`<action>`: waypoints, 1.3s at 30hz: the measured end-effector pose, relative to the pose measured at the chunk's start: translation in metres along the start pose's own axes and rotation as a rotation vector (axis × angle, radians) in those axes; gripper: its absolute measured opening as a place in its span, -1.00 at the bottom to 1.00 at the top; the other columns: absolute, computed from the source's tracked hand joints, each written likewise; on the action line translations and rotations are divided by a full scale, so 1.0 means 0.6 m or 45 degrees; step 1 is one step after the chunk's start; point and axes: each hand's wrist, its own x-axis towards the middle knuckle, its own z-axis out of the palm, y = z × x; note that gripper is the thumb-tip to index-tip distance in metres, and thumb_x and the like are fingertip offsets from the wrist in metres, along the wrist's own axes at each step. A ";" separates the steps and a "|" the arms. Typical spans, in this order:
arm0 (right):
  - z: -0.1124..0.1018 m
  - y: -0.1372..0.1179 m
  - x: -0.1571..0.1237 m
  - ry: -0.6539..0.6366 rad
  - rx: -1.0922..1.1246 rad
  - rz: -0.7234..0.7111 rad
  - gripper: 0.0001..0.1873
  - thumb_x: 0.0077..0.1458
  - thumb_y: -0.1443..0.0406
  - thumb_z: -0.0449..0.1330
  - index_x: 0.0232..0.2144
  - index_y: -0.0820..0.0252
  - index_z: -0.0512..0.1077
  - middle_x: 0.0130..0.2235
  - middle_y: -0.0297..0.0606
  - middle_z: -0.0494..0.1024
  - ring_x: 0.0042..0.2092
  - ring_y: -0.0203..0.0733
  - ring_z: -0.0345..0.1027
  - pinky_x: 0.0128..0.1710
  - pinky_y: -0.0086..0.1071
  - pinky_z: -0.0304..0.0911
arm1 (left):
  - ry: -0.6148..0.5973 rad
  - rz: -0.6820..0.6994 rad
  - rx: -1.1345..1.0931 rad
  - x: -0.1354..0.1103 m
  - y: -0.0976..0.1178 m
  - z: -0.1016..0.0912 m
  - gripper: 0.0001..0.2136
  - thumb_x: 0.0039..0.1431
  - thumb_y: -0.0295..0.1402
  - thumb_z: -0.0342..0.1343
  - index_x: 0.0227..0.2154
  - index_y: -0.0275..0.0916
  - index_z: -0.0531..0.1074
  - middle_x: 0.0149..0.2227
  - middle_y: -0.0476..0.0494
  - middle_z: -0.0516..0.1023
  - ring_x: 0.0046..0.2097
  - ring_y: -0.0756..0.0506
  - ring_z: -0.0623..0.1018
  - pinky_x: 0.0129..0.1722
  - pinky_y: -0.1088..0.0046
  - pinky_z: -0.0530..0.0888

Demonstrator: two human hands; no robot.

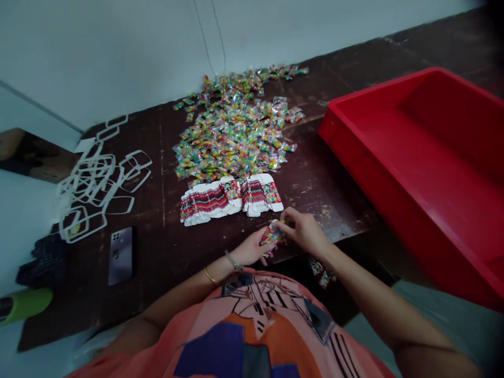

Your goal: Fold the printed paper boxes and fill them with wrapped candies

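My left hand (252, 248), with bangles at the wrist, is wrapped round a small colourful printed carton (271, 235) near the table's front edge. At the carton's upper end, the fingers of my right hand (301, 228) are pinched together. What they grip is too small to make out, though a bit of yellow shows there. Just beyond my hands lie two rows of flattened printed cartons (210, 202), white flaps outward. Behind those rows spreads a large heap of clear packets of coloured candies (232, 136).
A big red tray (394, 173) stands on the right. To the left are a pile of white frame-like loops (94, 178), a phone (120, 256), a dark cloth bundle (42, 260) and a green object (29, 305). More printed cartons (322, 272) show below the table edge.
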 end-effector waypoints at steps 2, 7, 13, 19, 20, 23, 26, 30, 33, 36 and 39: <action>-0.004 0.003 0.016 0.125 -0.180 0.050 -0.70 0.09 0.03 0.14 -0.40 0.13 0.36 -0.54 -0.36 0.43 -0.55 -0.29 0.25 -0.51 -0.44 0.03 | -0.016 0.027 -0.023 0.000 0.003 0.011 -0.47 0.03 -0.28 0.16 0.07 -0.21 0.19 -0.31 -0.12 0.41 -0.40 -0.01 0.44 -0.59 0.56 0.40; 0.028 0.000 0.006 0.115 -0.196 -0.205 -0.70 0.19 0.10 0.05 -0.35 0.15 0.45 -0.30 -0.19 0.47 -0.25 -0.14 0.32 -0.23 -0.31 0.17 | 0.075 0.057 -0.106 -0.006 0.011 0.009 -0.46 0.01 -0.25 0.19 0.06 -0.21 0.18 -0.37 -0.04 0.38 -0.40 -0.01 0.46 -0.61 0.59 0.40; 0.038 -0.009 -0.022 0.231 0.064 -0.200 -0.71 0.24 0.21 -0.02 -0.20 0.02 0.51 0.04 -0.20 0.31 0.10 -0.04 0.12 0.10 -0.09 0.02 | 0.192 -0.001 -0.159 -0.016 0.010 -0.011 -0.45 0.11 0.09 -0.07 -0.10 -0.33 0.36 -0.38 -0.16 0.45 -0.44 -0.04 0.47 -0.66 0.57 0.35; 0.039 -0.003 -0.031 0.079 0.827 0.190 -0.74 0.10 0.15 0.16 -0.17 0.08 0.46 -0.12 -0.21 0.42 -0.21 -0.20 0.35 -0.19 -0.27 0.30 | 0.106 -0.064 -0.272 -0.016 0.015 -0.017 -0.45 0.08 0.08 -0.08 -0.21 -0.37 0.43 -0.39 -0.21 0.49 -0.41 -0.06 0.48 -0.59 0.55 0.35; 0.043 -0.001 -0.030 -0.017 1.024 0.308 -0.71 0.05 0.15 0.20 -0.16 0.10 0.44 -0.20 -0.24 0.44 -0.30 -0.25 0.36 -0.30 -0.34 0.32 | 0.093 -0.066 -0.261 -0.014 0.017 -0.018 -0.49 0.08 0.03 -0.05 -0.18 -0.36 0.42 -0.37 -0.20 0.49 -0.40 -0.06 0.47 -0.58 0.55 0.35; 0.050 0.002 -0.021 -0.299 1.299 0.485 -0.71 -0.09 0.19 0.29 -0.26 0.16 0.46 -0.32 -0.30 0.47 -0.43 -0.33 0.33 -0.43 -0.43 0.30 | 0.049 -0.029 -0.089 -0.011 0.026 -0.023 -0.62 0.01 -0.16 0.05 -0.19 -0.34 0.43 -0.37 -0.14 0.45 -0.36 -0.04 0.43 -0.54 0.56 0.35; 0.042 -0.006 -0.012 -0.241 1.011 0.279 -0.81 -0.05 0.23 0.26 -0.34 0.18 0.53 -0.30 -0.25 0.48 -0.37 -0.29 0.36 -0.39 -0.41 0.33 | 0.022 0.057 0.058 -0.007 0.037 -0.030 -0.69 -0.07 -0.29 0.10 -0.23 -0.31 0.44 -0.34 -0.11 0.43 -0.31 -0.03 0.40 -0.50 0.59 0.35; 0.018 -0.028 -0.005 -0.120 0.523 -0.244 -0.69 0.12 0.26 0.14 -0.06 0.06 0.48 -0.07 -0.18 0.45 -0.06 -0.17 0.35 -0.06 -0.27 0.27 | 0.086 0.018 -0.126 -0.001 0.044 -0.035 -0.64 0.02 -0.19 -0.01 -0.18 -0.30 0.42 -0.34 -0.14 0.46 -0.29 -0.07 0.45 -0.51 0.57 0.36; 0.006 -0.037 0.001 -0.104 0.482 -0.206 -0.71 0.16 0.24 0.12 -0.08 0.06 0.50 -0.12 -0.20 0.50 -0.13 -0.20 0.40 -0.11 -0.31 0.30 | 0.035 0.048 -0.243 0.001 0.041 -0.034 -0.60 0.05 -0.16 -0.03 -0.14 -0.32 0.41 -0.34 -0.17 0.48 -0.26 -0.11 0.47 -0.50 0.54 0.39; 0.004 -0.032 0.008 -0.053 0.584 -0.074 -0.78 0.09 0.21 0.20 -0.22 0.10 0.56 -0.20 -0.21 0.55 -0.18 -0.19 0.43 -0.15 -0.33 0.32 | -0.041 0.123 -0.273 -0.003 0.033 -0.032 -0.58 0.09 -0.15 -0.01 -0.07 -0.33 0.38 -0.25 -0.21 0.49 -0.22 -0.14 0.47 -0.46 0.48 0.43; 0.010 -0.019 0.008 -0.060 0.726 -0.003 -0.79 0.07 0.19 0.22 -0.26 0.11 0.57 -0.21 -0.22 0.57 -0.18 -0.19 0.44 -0.14 -0.32 0.32 | -0.113 0.148 -0.164 -0.010 0.026 -0.036 -0.55 0.11 -0.15 0.06 0.01 -0.30 0.33 -0.22 -0.19 0.46 -0.23 -0.11 0.46 -0.43 0.47 0.44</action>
